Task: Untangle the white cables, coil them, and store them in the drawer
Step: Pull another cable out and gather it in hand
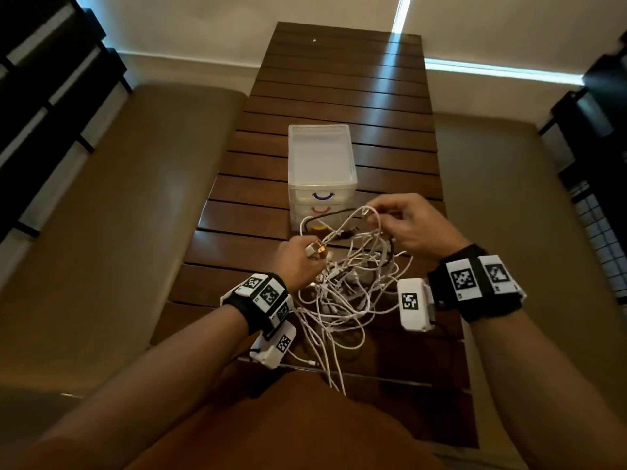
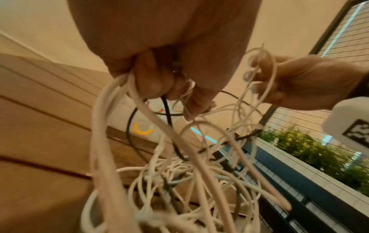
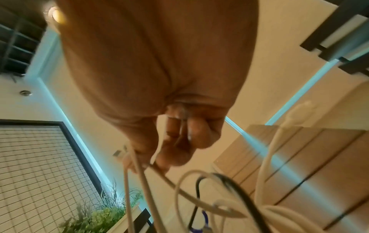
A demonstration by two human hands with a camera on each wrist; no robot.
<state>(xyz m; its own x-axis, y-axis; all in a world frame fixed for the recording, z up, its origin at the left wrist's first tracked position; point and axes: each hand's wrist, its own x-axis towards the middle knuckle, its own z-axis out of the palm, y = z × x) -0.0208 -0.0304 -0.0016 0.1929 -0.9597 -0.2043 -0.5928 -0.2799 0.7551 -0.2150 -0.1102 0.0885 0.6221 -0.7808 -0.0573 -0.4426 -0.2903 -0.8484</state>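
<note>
A tangle of white cables [image 1: 342, 293] lies on the slatted wooden table [image 1: 339, 96], with a few black cables mixed in. My left hand [image 1: 298, 257] grips white cable strands and a USB plug [image 1: 316, 248] lifted off the pile. My right hand [image 1: 403, 222] pinches another white cable near its connector [image 1: 364, 212], held higher over the tangle. The left wrist view shows my left hand [image 2: 159, 75] curled round several white cables [image 2: 179, 173]. In the right wrist view my right hand [image 3: 169, 141] pinches thin white cables [image 3: 135, 173]. A translucent plastic drawer unit [image 1: 320, 171] stands just beyond the pile, drawers closed.
Tan cushioned benches [image 1: 118, 215] run along both sides of the table. Dark shelving stands at far left and right. A wire-grid panel and green plants [image 2: 311, 151] are off the table's right side. Some cable loops hang over the table's near edge.
</note>
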